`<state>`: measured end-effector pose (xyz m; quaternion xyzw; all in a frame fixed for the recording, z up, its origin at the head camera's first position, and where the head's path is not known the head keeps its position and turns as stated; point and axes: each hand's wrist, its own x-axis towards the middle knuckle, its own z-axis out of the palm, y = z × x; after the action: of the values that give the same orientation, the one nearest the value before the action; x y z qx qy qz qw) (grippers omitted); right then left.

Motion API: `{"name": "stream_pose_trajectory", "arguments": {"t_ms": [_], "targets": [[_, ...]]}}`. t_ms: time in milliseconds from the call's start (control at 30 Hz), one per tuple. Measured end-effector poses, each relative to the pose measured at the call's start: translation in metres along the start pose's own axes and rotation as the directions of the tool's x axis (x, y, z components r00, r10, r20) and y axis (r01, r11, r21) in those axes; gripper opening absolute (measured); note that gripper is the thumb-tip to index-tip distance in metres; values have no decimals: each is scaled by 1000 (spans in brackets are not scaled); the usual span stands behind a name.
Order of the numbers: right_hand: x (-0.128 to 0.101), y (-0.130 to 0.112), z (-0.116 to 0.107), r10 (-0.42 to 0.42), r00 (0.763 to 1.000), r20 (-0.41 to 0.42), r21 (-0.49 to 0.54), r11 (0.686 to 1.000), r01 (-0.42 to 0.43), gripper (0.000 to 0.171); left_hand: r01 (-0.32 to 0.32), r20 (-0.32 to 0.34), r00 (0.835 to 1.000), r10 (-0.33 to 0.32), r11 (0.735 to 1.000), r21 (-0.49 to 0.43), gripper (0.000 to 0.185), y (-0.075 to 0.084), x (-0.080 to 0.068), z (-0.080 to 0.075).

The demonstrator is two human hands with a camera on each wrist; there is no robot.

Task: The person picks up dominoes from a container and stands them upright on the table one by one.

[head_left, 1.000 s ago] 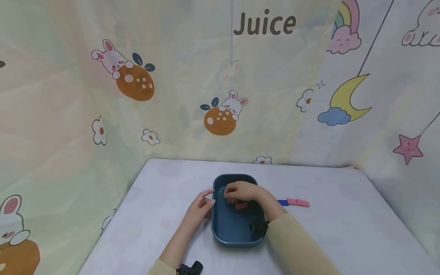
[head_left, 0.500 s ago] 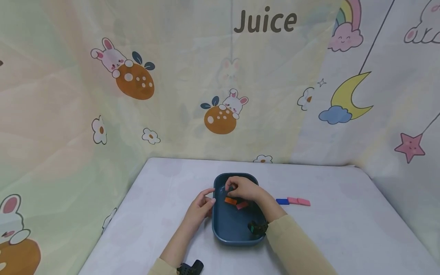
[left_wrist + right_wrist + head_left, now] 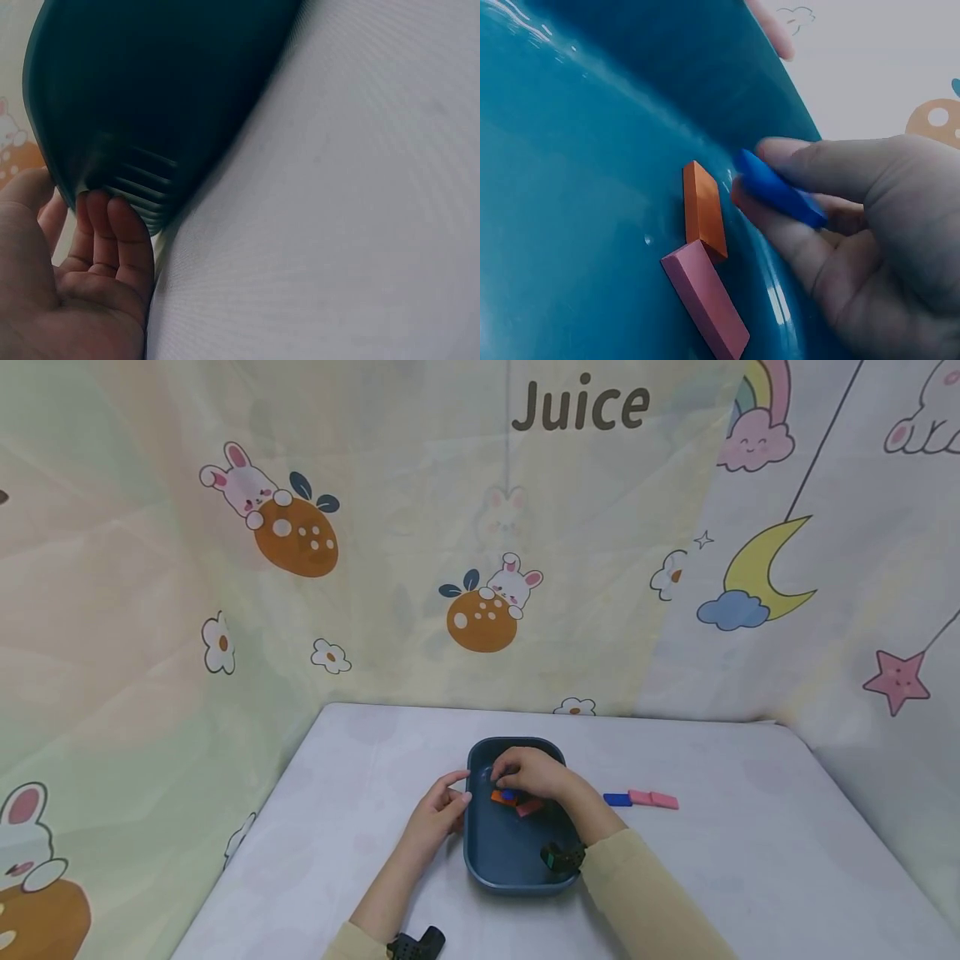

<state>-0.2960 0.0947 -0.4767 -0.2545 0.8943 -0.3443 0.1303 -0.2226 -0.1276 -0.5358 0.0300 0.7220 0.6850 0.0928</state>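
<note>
A dark blue-green rectangular tub [image 3: 517, 860] stands on the table. My left hand [image 3: 438, 806] touches the outside of its left wall, and in the left wrist view the fingertips [image 3: 124, 214] rest against the ridged outer side. Inside the tub, my right hand [image 3: 534, 772] pinches a small flat blue block [image 3: 780, 191] between thumb and fingers, slightly blurred. Below that hand an orange block [image 3: 703, 211] lies on the tub floor. A pink block [image 3: 709, 300] lies with its end touching the orange one.
Right of the tub, another blue block [image 3: 617, 799] and two pink blocks [image 3: 652, 799] lie end to end in a row on the white table [image 3: 712, 877]. A printed cloth [image 3: 390, 568] hangs behind and around the table.
My right hand rose slightly, uncovering the orange block on the tub floor, and the blue block in its grasp has come into view. My left hand stays against the tub.
</note>
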Motion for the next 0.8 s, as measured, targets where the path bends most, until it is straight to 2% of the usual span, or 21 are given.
{"name": "stream_pose_trajectory", "arguments": {"t_ms": [167,300,467,600,800], "targets": [[0,1,-3,26,1000,7,26,999,-26,17,5,1,1000,-5,1000,8,49,0,0,0],[-1,2,-5,73,995,60,72,994,-78,25,3,-3,1000,-3,1000,12,47,0,1,0],[-2,-2,-4,94,991,96,-16,996,-93,26,11,-7,1000,-11,1000,17,45,-1,2,0],[-4,-9,-2,69,987,146,-185,982,-42,24,20,-3,1000,-20,1000,16,44,-2,2,-1],[-5,-18,3,37,961,274,-226,974,27,23,-3,-1,1000,3,1000,11,48,-1,0,0]]}}
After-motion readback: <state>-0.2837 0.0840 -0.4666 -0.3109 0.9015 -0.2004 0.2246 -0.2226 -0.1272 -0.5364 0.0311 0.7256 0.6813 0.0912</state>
